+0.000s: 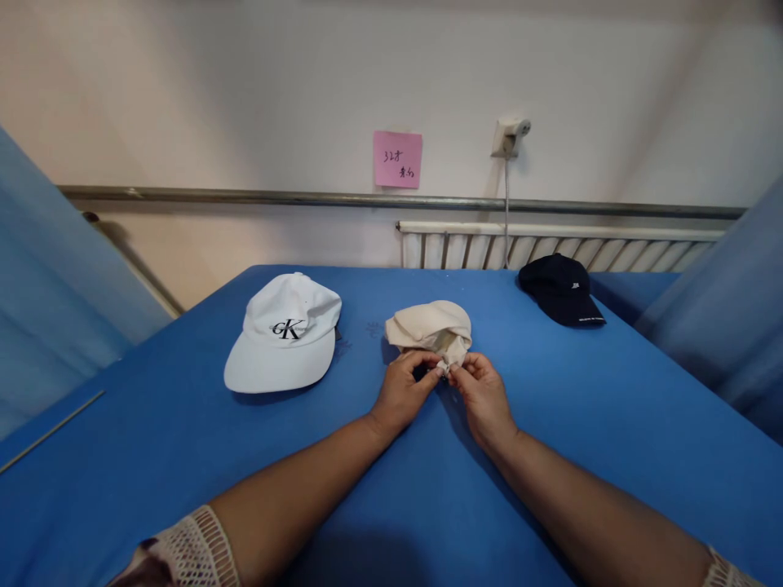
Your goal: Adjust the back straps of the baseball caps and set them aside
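A beige cap [431, 320] lies in the middle of the blue-covered table, its strap end turned toward me. My left hand [404, 389] pinches the near edge of this cap at the strap. From the other side, my right hand [483, 397] grips the same strap between thumb and fingers. The fingertips of both hands almost meet there, and they partly hide the fastening. To the left sits a white cap [287, 330] with black letters, brim toward me. A black cap [559, 289] rests at the far right.
Blue cloth [367, 505] covers the table. A thin stick [52, 432] lies at its left edge. Behind stand a radiator [550, 244], a metal rail [306, 197] and a wall socket [509, 139] with a cord. Blue curtains [42, 285] hang at both sides.
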`<state>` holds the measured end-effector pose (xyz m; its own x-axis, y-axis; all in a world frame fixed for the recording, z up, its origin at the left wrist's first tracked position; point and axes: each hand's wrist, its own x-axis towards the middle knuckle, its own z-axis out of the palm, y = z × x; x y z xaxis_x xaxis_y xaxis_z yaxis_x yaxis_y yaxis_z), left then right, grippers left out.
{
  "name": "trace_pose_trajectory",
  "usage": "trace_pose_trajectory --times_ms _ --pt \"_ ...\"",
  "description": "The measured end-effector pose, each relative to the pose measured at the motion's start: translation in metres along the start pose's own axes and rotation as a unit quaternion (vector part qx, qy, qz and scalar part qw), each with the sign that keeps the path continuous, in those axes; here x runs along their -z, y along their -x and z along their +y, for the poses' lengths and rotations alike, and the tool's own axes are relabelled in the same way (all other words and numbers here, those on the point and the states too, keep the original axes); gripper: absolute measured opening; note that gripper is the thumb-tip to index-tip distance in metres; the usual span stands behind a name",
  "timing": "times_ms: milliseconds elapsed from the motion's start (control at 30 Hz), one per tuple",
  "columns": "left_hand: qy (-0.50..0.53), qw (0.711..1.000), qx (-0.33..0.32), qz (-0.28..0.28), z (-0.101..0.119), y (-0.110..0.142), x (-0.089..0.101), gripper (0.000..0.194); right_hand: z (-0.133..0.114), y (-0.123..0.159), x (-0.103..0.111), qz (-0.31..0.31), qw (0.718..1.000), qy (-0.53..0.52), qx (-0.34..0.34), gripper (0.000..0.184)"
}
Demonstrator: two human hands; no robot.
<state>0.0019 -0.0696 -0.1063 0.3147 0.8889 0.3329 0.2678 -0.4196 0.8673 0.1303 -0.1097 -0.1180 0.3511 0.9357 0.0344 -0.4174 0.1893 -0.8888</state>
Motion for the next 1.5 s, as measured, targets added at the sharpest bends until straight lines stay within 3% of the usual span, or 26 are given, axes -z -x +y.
trace_pose_trajectory --times_ms 267,467,633,800,1100,1267,1400,1500 --pt "0.051 0.998 0.033 -0.028 -0.002 -0.004 0.001 0.018 -0.003 0.001 -0.001 -0.007 1.000 -0.005 -0.004 0.022" --pt "0.060 0.997 0.052 0.013 -0.001 -0.001 -0.003 0.018 -0.003 0.001 0.000 -0.019 1.000 -0.001 -0.003 0.021" --pt "0.040 0.999 0.032 0.003 0.002 -0.002 -0.003 0.014 -0.001 0.002 0.001 -0.028 1.000 0.002 0.000 0.016" --pt "0.041 0.998 0.048 0.028 0.004 -0.004 -0.003 0.011 0.000 0.003 0.000 -0.047 0.999 -0.002 -0.006 0.014" --pt "-0.094 0.993 -0.066 0.011 0.007 0.002 0.002 0.015 -0.014 0.003 0.001 -0.039 0.986 -0.137 -0.089 0.013" --pt "-0.184 0.973 -0.136 -0.037 0.011 0.005 0.006 0.019 -0.014 0.000 0.003 -0.049 0.971 -0.194 -0.132 0.014" --pt "-0.232 0.960 -0.151 -0.046 0.011 0.006 0.007 0.031 -0.013 -0.002 0.005 -0.065 0.965 -0.213 -0.141 0.014" --pt "-0.262 0.952 -0.156 -0.034 0.011 0.005 0.008 0.029 -0.012 -0.002 0.006 -0.069 0.964 -0.212 -0.143 0.015"
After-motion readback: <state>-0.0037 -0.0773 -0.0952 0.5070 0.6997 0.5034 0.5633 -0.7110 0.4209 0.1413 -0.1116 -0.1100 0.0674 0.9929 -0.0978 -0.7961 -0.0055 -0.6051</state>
